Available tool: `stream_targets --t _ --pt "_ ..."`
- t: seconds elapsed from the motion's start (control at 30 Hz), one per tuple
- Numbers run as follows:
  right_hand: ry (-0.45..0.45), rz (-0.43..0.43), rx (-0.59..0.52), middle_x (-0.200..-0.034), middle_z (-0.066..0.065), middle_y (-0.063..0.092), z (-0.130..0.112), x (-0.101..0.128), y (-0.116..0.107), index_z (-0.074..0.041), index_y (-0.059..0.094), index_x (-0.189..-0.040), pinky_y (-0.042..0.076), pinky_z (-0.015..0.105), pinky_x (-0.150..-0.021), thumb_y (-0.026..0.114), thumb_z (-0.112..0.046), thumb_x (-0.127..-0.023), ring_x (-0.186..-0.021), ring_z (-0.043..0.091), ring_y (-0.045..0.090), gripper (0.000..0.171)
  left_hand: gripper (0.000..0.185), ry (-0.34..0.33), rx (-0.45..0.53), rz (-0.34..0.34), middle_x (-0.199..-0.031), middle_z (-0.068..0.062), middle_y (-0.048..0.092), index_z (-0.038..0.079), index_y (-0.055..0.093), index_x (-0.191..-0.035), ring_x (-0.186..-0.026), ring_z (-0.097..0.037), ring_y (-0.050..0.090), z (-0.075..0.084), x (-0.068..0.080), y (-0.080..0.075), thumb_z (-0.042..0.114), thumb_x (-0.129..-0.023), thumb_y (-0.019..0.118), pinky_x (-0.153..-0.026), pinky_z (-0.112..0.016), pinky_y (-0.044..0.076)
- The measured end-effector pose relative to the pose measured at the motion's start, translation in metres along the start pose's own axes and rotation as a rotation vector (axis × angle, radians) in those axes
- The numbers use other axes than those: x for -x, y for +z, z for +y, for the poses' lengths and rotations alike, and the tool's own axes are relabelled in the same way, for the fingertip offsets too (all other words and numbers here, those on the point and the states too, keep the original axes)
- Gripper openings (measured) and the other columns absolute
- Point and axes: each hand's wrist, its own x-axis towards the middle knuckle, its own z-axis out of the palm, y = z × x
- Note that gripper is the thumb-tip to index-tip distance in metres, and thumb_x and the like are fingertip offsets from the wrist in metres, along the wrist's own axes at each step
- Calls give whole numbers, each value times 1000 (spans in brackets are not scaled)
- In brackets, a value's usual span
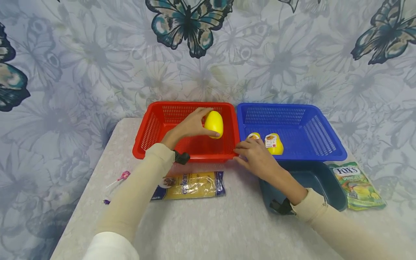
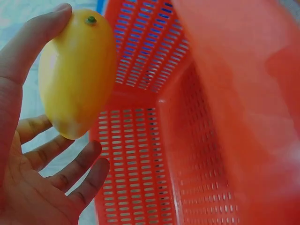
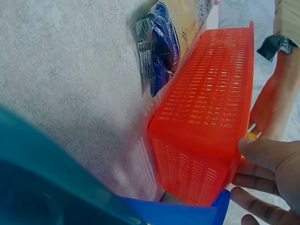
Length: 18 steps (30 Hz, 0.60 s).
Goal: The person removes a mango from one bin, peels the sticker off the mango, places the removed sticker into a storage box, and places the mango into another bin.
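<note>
Head view: your left hand point(image 1: 190, 126) grips a mango point(image 1: 213, 124) over the red basket point(image 1: 156, 124), not released; right hand point(image 1: 256, 157) loose at the blue basket point(image 1: 325, 144), two mangoes point(image 1: 274, 143) left.

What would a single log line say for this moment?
left hand: holds yellow mango over red basket | right hand: rests on the baskets' front rims, nothing held | blue basket: two yellow fruits

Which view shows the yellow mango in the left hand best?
The left wrist view: the yellow mango fills the frame, stem end up, held by the left hand above the red basket. The head view shows it small; the right wrist view shows only a sliver.
</note>
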Motion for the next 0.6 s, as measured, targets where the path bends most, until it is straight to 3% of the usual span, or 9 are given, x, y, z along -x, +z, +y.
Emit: stream_targets --t 0.6 --pt "-26 24 2 -103 5 71 3 1 1 -6 79 -104 43 46 -90 82 -20 -84 -100 26 58 24 105 -149 -75 -129 -156 -12 32 12 28 -158 -139 -33 31 -17 -43 11 54 -77 80 -111 -53 34"
